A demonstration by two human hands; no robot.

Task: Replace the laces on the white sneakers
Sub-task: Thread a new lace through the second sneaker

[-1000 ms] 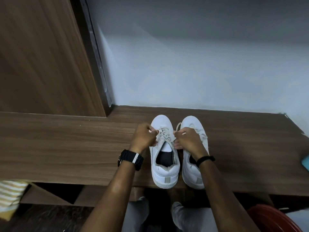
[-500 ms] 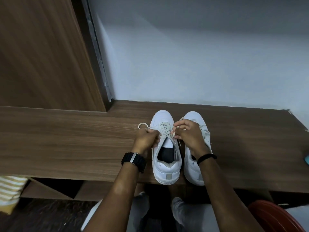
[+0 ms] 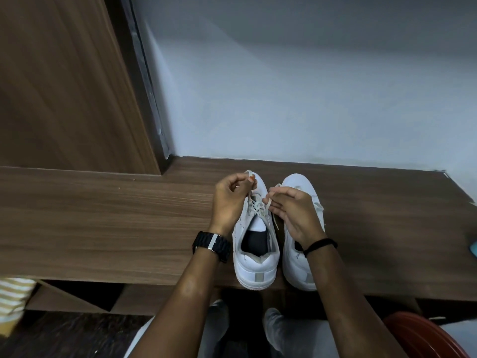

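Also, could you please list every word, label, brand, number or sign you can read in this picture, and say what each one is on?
None can be read.
Left sneaker: the grey heel tab shows no lettering.
Right sneaker: its heel tab is likewise blank at this size.
Black watch: only the band and clasp face the camera, no dial.
The wooden shelf, the wall and the red object at lower right carry no visible print.

Bare forearms; black watch (image 3: 211, 246) w/ silver clasp on left wrist, thin black band (image 3: 320, 244) on right
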